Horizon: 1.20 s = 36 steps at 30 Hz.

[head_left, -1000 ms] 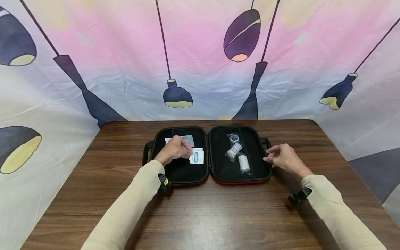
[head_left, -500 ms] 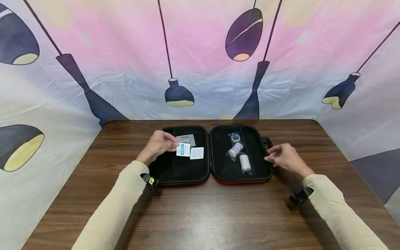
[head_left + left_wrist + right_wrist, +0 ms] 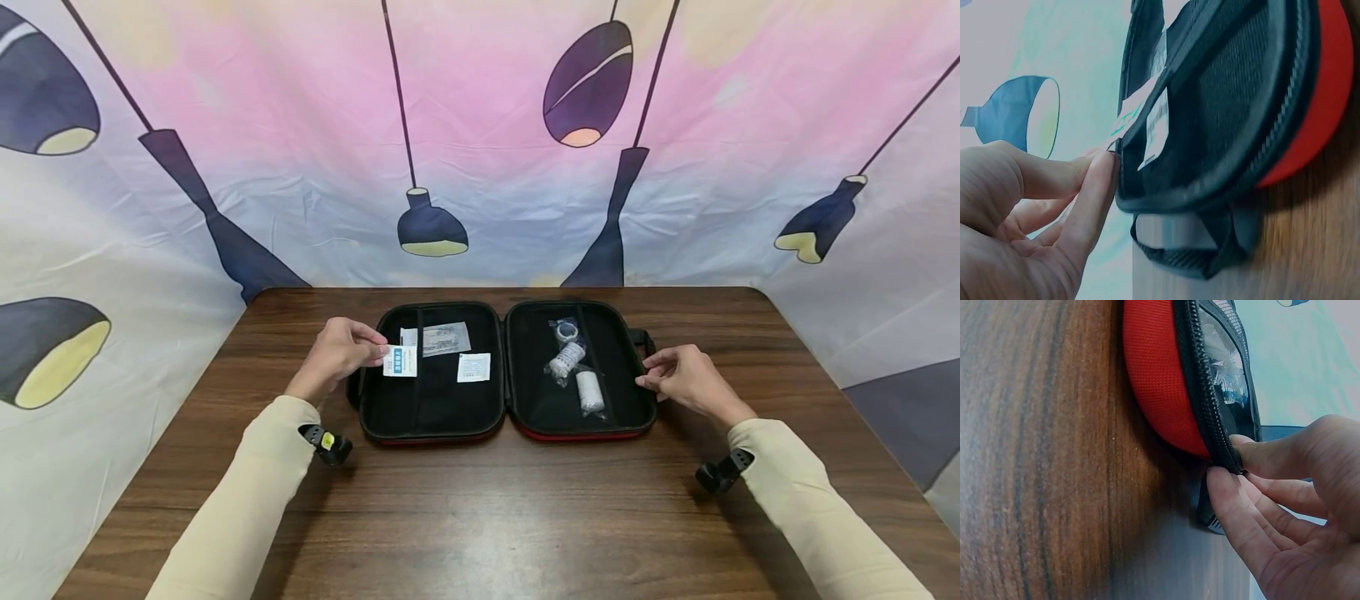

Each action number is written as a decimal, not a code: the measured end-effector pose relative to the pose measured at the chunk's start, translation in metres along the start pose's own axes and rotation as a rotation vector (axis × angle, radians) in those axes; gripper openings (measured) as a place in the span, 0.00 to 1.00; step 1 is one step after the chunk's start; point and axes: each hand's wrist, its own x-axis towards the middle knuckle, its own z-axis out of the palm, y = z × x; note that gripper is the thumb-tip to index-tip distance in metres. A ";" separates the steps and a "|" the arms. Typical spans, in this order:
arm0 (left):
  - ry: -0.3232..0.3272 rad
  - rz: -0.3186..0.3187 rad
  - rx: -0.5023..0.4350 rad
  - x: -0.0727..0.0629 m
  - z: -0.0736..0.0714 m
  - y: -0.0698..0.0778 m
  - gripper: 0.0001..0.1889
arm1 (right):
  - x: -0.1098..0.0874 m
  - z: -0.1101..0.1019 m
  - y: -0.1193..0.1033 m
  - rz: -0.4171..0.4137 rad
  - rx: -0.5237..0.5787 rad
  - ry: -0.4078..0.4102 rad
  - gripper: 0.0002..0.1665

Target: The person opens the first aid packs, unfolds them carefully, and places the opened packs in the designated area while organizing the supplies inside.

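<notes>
A red and black zippered case (image 3: 450, 417) lies unfolded on the table, its two halves side by side. Between thumb and finger my left hand (image 3: 337, 354) pinches a small white sachet with blue print (image 3: 402, 361), above the left half's outer side. A second white sachet (image 3: 474, 367) and a clear flat packet (image 3: 446, 339) lie in that half. My right hand (image 3: 686, 379) pinches the right half's outer rim, thumb inside and fingers outside in the right wrist view. In that half lie two wrapped white rolls, one a bandage roll (image 3: 589, 392), and a ring-shaped roll (image 3: 566, 331).
The brown wooden table (image 3: 495, 517) extends in front of the case and to both sides. Behind its back edge hangs a cloth (image 3: 315, 150) printed with lamps. A carry handle (image 3: 1188, 259) sticks out from the case's left side.
My left hand has moved left with the sachet, off the other sachet and toward the case's outer side. The right hand stays on the rim.
</notes>
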 end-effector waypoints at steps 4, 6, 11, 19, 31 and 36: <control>0.000 -0.002 -0.001 -0.003 -0.007 -0.002 0.12 | 0.000 0.000 0.000 0.002 -0.001 0.001 0.19; 0.000 -0.007 0.000 -0.004 -0.009 -0.002 0.12 | 0.000 0.000 0.000 0.006 -0.004 0.002 0.18; 0.005 -0.025 0.028 -0.003 -0.007 -0.003 0.11 | 0.001 0.000 0.001 0.017 -0.002 -0.001 0.19; 0.011 0.004 0.090 0.004 0.005 -0.003 0.07 | 0.000 0.001 0.001 0.016 0.001 0.007 0.19; 0.010 0.023 0.117 0.007 0.019 0.000 0.05 | 0.001 0.001 0.001 -0.002 0.004 0.017 0.19; -0.004 0.039 0.113 0.007 0.025 0.001 0.05 | 0.000 0.002 0.000 -0.003 0.008 0.017 0.19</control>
